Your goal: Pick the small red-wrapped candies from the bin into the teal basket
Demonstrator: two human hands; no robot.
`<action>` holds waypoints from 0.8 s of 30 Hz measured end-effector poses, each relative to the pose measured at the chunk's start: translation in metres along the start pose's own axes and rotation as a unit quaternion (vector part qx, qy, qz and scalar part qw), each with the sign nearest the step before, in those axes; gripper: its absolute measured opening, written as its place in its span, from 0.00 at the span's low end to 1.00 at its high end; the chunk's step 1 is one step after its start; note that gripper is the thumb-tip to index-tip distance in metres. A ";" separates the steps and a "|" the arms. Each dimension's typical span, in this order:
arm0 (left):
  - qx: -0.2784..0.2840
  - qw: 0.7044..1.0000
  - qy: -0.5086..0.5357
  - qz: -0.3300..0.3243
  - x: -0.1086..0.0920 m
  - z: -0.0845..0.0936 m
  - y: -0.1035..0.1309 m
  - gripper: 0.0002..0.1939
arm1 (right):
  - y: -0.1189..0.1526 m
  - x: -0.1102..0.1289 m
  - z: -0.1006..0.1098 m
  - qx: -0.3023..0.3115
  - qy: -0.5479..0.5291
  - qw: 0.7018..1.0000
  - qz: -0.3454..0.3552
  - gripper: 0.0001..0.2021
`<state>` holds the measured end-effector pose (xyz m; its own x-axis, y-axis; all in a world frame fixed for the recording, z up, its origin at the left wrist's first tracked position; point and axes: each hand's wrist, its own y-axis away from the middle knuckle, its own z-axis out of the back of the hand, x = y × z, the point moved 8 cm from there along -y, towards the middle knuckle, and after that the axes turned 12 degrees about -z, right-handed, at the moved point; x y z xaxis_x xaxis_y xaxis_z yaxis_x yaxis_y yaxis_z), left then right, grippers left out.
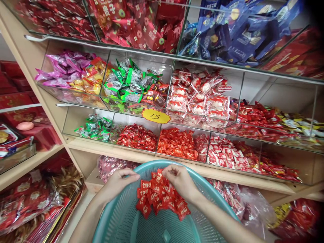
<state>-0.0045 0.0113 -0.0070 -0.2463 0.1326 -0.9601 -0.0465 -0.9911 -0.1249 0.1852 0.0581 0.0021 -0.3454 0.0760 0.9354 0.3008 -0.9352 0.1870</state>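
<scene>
Prob. handling step: red pkts (159, 195) in teal basket (152, 163), far side. My R hand (181, 181) curled at pkts, L hand (117, 182) bent nr far-left rim; can't tell if either grips. Next needs light fingertips.

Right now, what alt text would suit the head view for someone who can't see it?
A person's right hand is at small red packets piled in a teal basket; the left hand is by its rim. Behind, shelves hold colorful wrapped sweets, with a yellow tag reading 15.
</scene>
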 end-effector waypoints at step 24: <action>-0.003 1.000 -0.013 -0.022 0.004 0.002 -0.001 0.14 | -0.008 -0.041 -0.059 0.068 -0.243 0.935 -0.249 0.05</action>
<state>-0.0077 0.0129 -0.0099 -0.2695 0.1766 -0.9467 -0.0519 -0.9843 -0.1689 0.1448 0.0422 -0.0552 -0.0382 0.6695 0.7418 0.3311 -0.6919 0.6416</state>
